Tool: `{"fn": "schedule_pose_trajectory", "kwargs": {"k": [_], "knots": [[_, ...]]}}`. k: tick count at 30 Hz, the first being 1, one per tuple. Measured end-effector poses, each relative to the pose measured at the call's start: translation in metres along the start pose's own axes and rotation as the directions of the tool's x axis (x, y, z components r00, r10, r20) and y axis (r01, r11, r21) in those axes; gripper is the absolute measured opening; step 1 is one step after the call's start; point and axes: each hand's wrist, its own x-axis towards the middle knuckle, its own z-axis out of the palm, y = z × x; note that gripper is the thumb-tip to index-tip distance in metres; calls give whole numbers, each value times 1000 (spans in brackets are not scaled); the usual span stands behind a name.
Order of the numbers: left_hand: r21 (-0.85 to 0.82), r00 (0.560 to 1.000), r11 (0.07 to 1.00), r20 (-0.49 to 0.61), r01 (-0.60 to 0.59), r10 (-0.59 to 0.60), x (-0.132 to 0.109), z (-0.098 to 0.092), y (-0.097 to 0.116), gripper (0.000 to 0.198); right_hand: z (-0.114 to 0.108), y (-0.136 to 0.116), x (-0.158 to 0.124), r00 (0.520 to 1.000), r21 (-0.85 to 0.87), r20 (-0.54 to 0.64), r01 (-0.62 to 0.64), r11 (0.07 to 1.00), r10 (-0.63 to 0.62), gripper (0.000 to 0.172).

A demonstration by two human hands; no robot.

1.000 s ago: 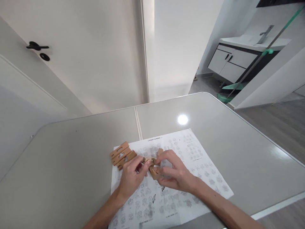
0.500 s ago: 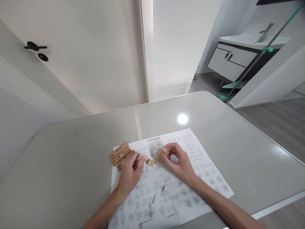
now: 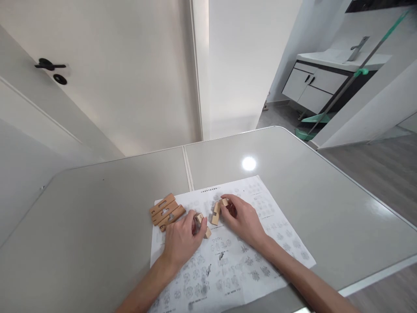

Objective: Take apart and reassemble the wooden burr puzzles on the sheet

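My left hand (image 3: 183, 235) pinches a small wooden puzzle block (image 3: 199, 218) between thumb and fingers, its marked end facing up. Just below the thumb, a pale block (image 3: 207, 233) shows in part; whether it belongs to the held piece I cannot tell. My right hand (image 3: 243, 218) is closed on another light wooden puzzle block (image 3: 224, 202), mostly covered by the fingers. Against its left side, a notched wooden piece (image 3: 215, 214) stands at a slant over the paper. Several brown slotted wooden pieces (image 3: 163, 213) with numbers lie side by side beyond my left hand.
Under the hands lies a large printed sheet (image 3: 260, 265) with many small diagrams. It rests on a grey table (image 3: 97, 226) with a seam (image 3: 188, 167) across it. A door (image 3: 130, 65) stands behind, and a sink cabinet (image 3: 312, 82) is at the far right.
My left hand has shifted right with its block, uncovering more of the brown pieces. At my right hand, the notched piece now shows more clearly.
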Motion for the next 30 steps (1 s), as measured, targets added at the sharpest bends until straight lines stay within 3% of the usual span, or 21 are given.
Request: {"fn": "schedule_pose_trajectory", "kwargs": {"k": [16, 23, 30], "knots": [[-84, 999, 996, 34, -35, 38, 0, -3, -4, 30, 4, 5, 0, 994, -16, -35, 100, 995, -101, 32], [-112, 993, 989, 64, -95, 102, 1, -8, 0, 63, 6, 6, -1, 982, 84, 36, 184, 979, -187, 31], [-130, 986, 986, 118, -105, 121, 0, -6, -2, 88, 6, 2, -3, 949, 224, 178, 218, 950, -260, 31]]}}
